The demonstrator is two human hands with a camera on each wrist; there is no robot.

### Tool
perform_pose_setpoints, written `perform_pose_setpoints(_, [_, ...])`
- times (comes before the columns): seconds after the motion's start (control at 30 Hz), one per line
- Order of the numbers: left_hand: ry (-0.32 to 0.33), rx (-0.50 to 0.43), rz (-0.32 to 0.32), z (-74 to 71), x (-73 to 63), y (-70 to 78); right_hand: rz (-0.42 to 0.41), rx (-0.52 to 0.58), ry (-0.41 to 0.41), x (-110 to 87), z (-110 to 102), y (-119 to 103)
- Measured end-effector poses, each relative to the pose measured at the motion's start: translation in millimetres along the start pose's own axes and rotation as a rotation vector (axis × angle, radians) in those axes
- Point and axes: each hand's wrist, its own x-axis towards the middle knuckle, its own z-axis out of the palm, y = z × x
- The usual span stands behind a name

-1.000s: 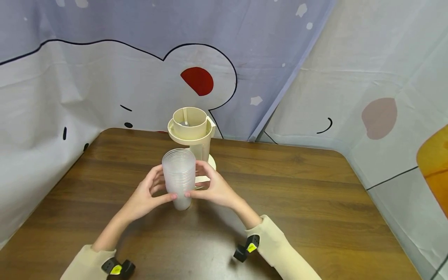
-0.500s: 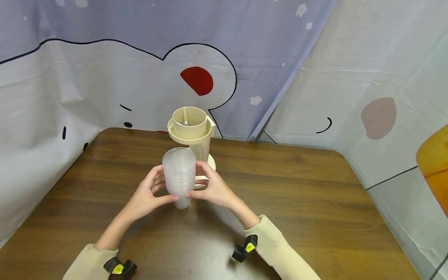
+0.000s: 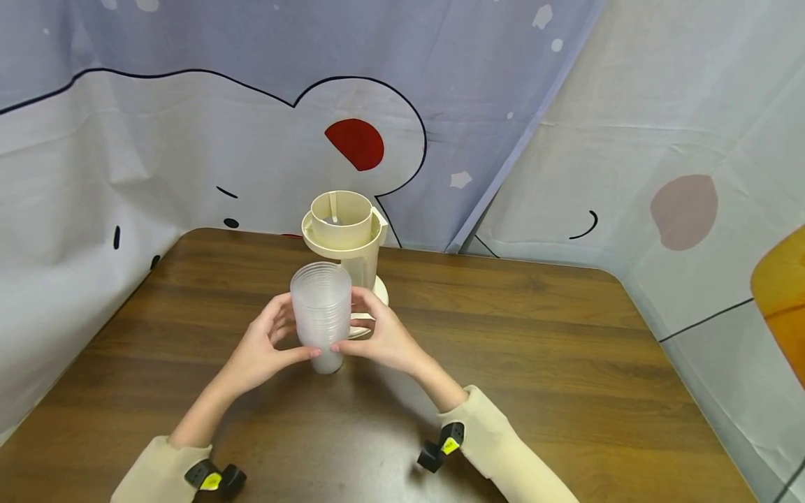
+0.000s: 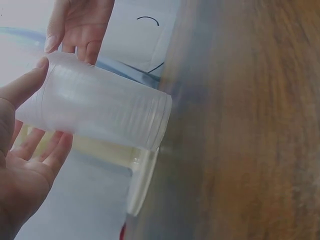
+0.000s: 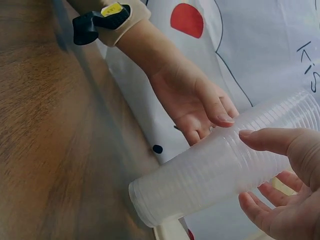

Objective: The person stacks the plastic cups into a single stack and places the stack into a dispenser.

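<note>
A stack of translucent plastic cups [image 3: 322, 307] stands upright between both hands, mouth up, in the head view. My left hand [image 3: 259, 349] holds its left side, thumb across the front and fingers behind. From the right my right hand [image 3: 386, 339] grips it likewise, and the two thumbs nearly meet. In the left wrist view the lower end of the cup stack [image 4: 105, 102] comes close to the tabletop; whether it touches I cannot tell. Just behind stands a cream dispenser-like holder [image 3: 342, 234] with an open round top, its lower part partly hidden by cups and right hand.
The brown wooden table [image 3: 534, 363] spreads out on both sides of the hands. A printed curtain [image 3: 251, 154] hangs along its back edge, close behind the holder. More printed cloth [image 3: 685, 140] lines the right side.
The cup stack has shifted up very slightly in the head view. Both hands keep their hold on it, and the cream holder stays where it was.
</note>
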Motion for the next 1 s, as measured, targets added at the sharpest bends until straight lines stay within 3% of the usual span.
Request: perform_pose_setpoints(1.0, [0.056, 0.037, 0.091, -9.8, 22.1, 60.4, -0.089, -0.03, 0.034, 6.5, -22, -57])
